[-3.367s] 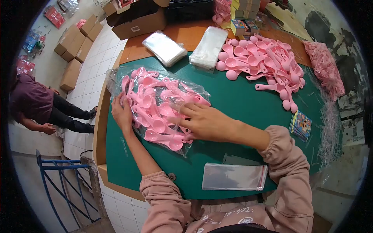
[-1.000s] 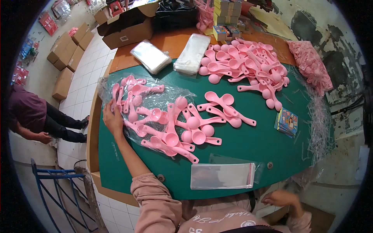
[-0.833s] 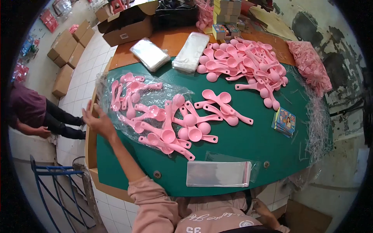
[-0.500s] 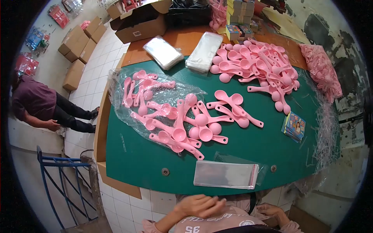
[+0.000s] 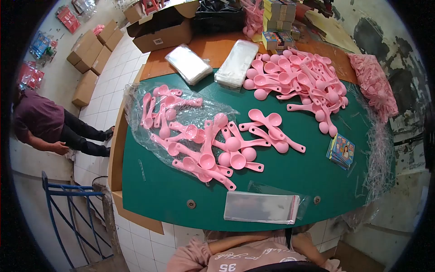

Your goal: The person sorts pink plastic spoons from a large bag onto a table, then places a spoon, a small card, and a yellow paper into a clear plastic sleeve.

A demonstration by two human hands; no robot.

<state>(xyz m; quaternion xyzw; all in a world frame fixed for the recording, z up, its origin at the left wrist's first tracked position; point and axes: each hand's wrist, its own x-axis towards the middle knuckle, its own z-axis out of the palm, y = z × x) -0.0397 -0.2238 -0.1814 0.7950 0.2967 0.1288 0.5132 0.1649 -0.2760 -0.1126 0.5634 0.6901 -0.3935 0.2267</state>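
Observation:
Both of my hands are out of sight beneath the front table edge; only my left forearm (image 5: 235, 244) and right forearm (image 5: 308, 247) show at the bottom. Nearest to them lies a stack of clear plastic bags (image 5: 260, 207), flat on the green tabletop (image 5: 158, 195). Beyond it, pink measuring spoons (image 5: 238, 158) are scattered, some on a crumpled clear plastic sheet (image 5: 140, 124). A larger heap of pink spoons (image 5: 303, 81) covers the far right. To the right rests a small pile of printed cards (image 5: 340, 152).
Two bundles of clear bags (image 5: 188, 63) lie at the back, near stacked card bundles (image 5: 278, 20) and an open carton (image 5: 163, 36). A bagged lot of pink spoons (image 5: 374, 86) is at right. Another person (image 5: 41, 113) stands left, beyond a blue metal frame (image 5: 74, 192).
My left hand has dropped from in front of my chest to below the table edge. My right hand, seen at my lap before, is now hidden too. The tabletop things lie unchanged.

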